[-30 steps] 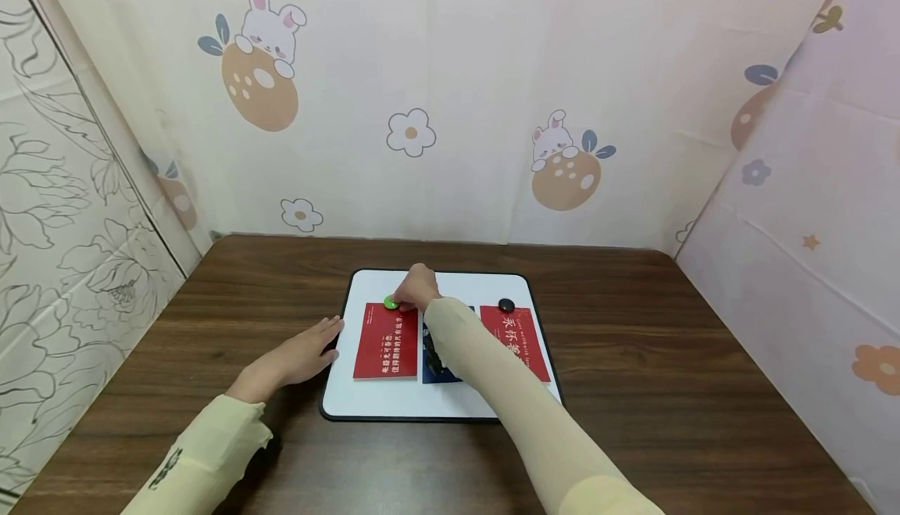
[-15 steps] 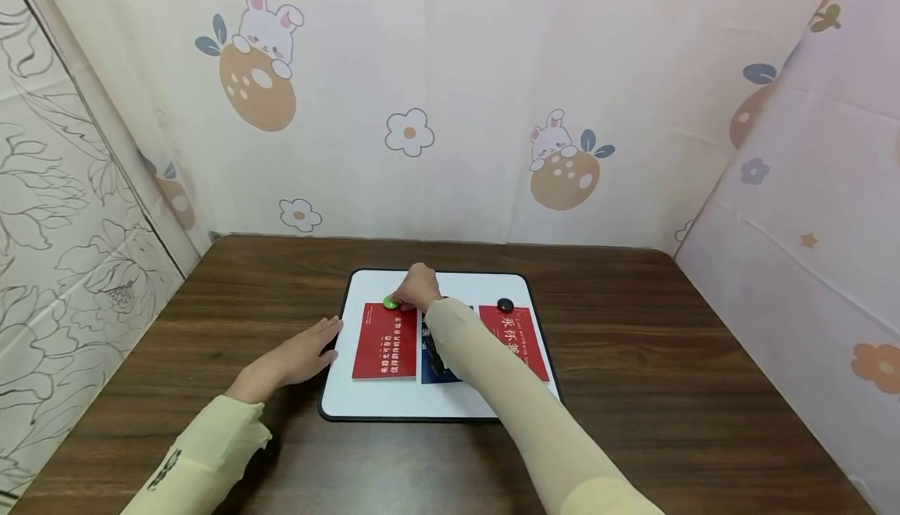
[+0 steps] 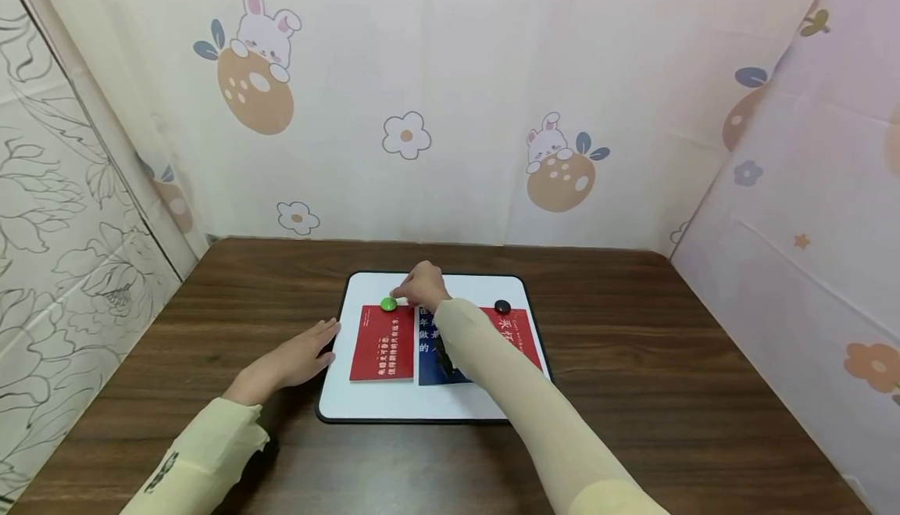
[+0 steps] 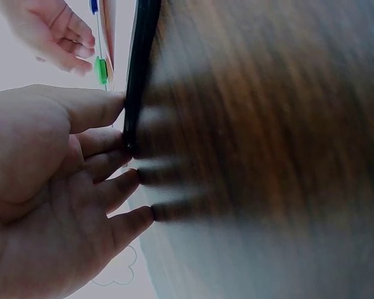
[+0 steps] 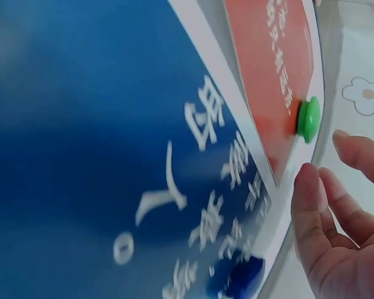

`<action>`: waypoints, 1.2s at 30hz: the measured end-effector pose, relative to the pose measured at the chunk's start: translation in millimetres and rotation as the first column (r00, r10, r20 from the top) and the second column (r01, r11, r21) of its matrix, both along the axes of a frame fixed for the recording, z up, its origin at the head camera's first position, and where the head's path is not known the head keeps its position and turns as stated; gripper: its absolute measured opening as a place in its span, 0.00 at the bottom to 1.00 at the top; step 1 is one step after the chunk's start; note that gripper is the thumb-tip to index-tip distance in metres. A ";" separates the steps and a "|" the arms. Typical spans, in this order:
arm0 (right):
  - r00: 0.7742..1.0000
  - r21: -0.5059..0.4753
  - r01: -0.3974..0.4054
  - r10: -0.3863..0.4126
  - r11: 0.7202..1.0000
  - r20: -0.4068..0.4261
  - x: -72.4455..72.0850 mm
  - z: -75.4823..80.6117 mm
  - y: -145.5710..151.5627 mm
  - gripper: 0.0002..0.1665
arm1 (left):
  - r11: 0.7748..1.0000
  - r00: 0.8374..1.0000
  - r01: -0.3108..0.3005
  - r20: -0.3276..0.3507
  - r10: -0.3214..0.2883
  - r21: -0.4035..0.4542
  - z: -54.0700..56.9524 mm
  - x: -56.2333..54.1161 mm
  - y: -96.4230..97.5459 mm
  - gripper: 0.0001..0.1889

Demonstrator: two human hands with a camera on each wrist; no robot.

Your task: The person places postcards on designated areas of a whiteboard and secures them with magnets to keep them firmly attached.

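Note:
On a whiteboard (image 3: 373, 403) with a black rim lie a red card (image 3: 380, 351), a blue card (image 3: 436, 370) and another red card (image 3: 527, 337), all with white characters. A round green magnet (image 3: 389, 304) sits at the left card's top edge. My right hand (image 3: 424, 284) hovers just right of it; in the right wrist view a gap parts its bent fingers (image 5: 306, 193) from the magnet. A blue magnet (image 5: 246, 277) is on the blue card, hidden in the head view. My left hand (image 3: 302, 355) lies with spread fingertips against the board's left rim, thumb toward me.
A black magnet (image 3: 502, 306) sits on the right red card's top edge. The board lies on a dark wooden table (image 3: 633, 390). Patterned curtains (image 3: 464, 194) hang behind the table and on both sides.
My right hand has let go of the green magnet and moved slightly right, showing more of it. More of the blue card's characters show. My left hand stays at the rim.

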State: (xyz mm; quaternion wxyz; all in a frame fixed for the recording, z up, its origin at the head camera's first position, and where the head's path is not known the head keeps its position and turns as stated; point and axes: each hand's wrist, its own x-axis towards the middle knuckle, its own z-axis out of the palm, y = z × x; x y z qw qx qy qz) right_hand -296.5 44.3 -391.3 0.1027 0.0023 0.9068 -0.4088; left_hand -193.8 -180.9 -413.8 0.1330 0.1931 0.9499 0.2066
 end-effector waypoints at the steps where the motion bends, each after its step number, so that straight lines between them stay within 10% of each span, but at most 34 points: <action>1: 1.000 0.000 -0.006 0.006 1.000 -0.008 0.0 1.4 2.3 0.11 | 1.000 1.000 0.001 0.001 -0.001 -0.002 -0.1 -0.4 -0.3 0.31; 19: 0.992 0.017 -0.082 0.084 0.996 -0.094 -4.0 31.3 52.4 0.08 | 1.000 1.000 0.004 0.004 -0.004 -0.007 -1.0 -5.8 -13.4 0.31; 36: 0.983 0.041 -0.092 0.097 0.995 -0.158 18.0 48.4 107.3 0.13 | 0.999 0.985 0.007 -0.173 -0.015 -0.043 15.6 -1.3 -11.9 0.32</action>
